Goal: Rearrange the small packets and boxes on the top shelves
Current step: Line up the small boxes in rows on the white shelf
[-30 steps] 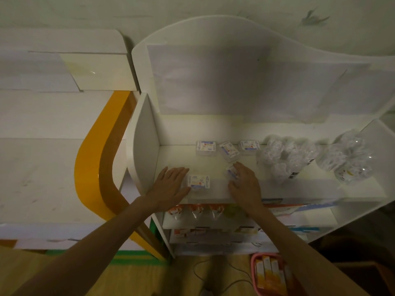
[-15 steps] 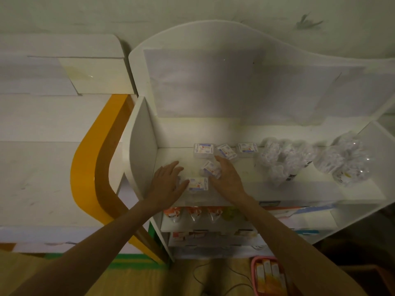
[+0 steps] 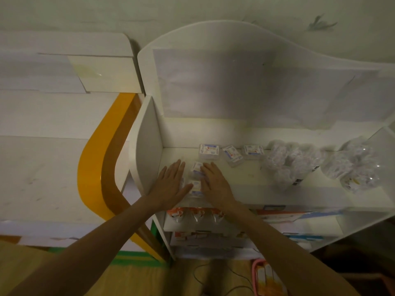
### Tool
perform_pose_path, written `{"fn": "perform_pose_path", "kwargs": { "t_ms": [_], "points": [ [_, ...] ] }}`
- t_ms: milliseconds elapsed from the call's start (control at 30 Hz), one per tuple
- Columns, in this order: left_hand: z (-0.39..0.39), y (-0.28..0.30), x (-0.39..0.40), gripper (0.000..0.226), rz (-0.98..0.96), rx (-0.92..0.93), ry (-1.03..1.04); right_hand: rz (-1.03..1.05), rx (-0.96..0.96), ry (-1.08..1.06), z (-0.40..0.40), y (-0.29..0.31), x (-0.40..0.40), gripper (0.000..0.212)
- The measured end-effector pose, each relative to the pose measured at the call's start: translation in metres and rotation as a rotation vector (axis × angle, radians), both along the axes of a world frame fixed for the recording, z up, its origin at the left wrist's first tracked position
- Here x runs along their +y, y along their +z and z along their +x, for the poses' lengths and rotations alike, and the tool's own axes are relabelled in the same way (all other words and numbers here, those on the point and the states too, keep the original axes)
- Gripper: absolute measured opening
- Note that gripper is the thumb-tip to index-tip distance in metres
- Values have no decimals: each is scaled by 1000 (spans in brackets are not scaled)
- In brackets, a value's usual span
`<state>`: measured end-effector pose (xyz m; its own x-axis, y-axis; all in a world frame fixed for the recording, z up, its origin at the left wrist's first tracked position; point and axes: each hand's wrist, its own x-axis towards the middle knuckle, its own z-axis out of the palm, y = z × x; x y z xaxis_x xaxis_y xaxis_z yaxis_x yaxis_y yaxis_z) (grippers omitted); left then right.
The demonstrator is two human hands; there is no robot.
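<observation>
Pink basket (image 3: 255,272) with orange packets on the floor at bottom edge, cable beside it. Lower shelves (image 3: 213,228) hold orange-topped pouches and flat boxes, labels too blurred to read. Top shelf (image 3: 245,189), front left: left hand (image 3: 171,184) lies flat, fingers straight, its grip spread and clamped on nothing, thumb side touching the near small box (image 3: 195,186). Right hand (image 3: 215,184) flat too, fingers straight and together, pressed against the right side of that box and of the second small box (image 3: 197,168) just behind it; the two boxes sit between the hands, touching or nearly so. Further back along the rear of the shelf, three more small boxes (image 3: 232,154) in a loose row, the middle one skewed. To the right, clear wrapped packets (image 3: 286,162) heaped, another heap (image 3: 350,169) near the right side panel. Behind, white back panel (image 3: 235,86).
</observation>
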<state>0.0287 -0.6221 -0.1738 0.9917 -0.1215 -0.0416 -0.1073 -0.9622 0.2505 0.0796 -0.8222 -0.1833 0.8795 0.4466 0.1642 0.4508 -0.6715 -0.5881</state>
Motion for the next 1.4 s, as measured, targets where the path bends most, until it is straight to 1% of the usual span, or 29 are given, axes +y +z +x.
{"fn": "perform_pose_path", "kwargs": {
  "t_ms": [100,167,233,300,367,433,533,667,733,800,867,933,1000,1067,1200,1267,1333,1400],
  "points": [
    [0,0,-1,80,2,-14,-12,-98,-83,83,4,-5,9,63],
    [-1,1,-2,78,6,-19,-19,-117,-82,143,2,-6,15,63],
    [-2,1,-2,77,0,-30,-24,-78,-89,148,-4,-7,17,60],
    [-1,0,-1,78,-21,-34,-18,16,-119,30,-11,-8,17,56],
    [1,-3,0,81,-32,-23,-5,119,-113,-161,-18,-12,12,53],
    [2,-4,0,83,-21,-19,-2,126,-110,-252,-24,-19,7,55],
    [0,-3,-1,79,-9,-6,-8,24,-118,-157,-20,-26,4,55],
    [-1,-3,-2,73,-15,-31,15,-98,-69,-28,-10,-24,1,63],
    [-2,-5,-4,73,-16,-57,36,-115,-57,19,-5,-24,-4,64],
    [-3,-7,-6,74,-17,-89,56,-64,-47,39,-1,-21,-10,59],
    [-4,-9,-7,76,-19,-102,85,17,-102,-7,2,-15,-18,48],
    [-6,-10,-6,80,-8,-101,119,61,-178,-119,6,-8,-28,43],
    [-8,-10,-7,85,2,-105,146,49,-196,-237,16,0,-38,51],
    [-10,-9,-8,88,-3,-110,166,-4,-156,-304,29,4,-47,57],
    [-9,-8,-8,85,32,-124,165,-139,-107,-307,42,-4,-58,55],
    [-8,-7,-6,78,51,-137,128,-120,-118,-322,41,-5,-59,49],
    [-6,-7,-5,71,72,-127,80,-59,-118,-347,39,-2,-59,40],
    [-6,-6,-4,70,85,-96,63,-11,-122,-347,38,-2,-61,33]
  ]
}}
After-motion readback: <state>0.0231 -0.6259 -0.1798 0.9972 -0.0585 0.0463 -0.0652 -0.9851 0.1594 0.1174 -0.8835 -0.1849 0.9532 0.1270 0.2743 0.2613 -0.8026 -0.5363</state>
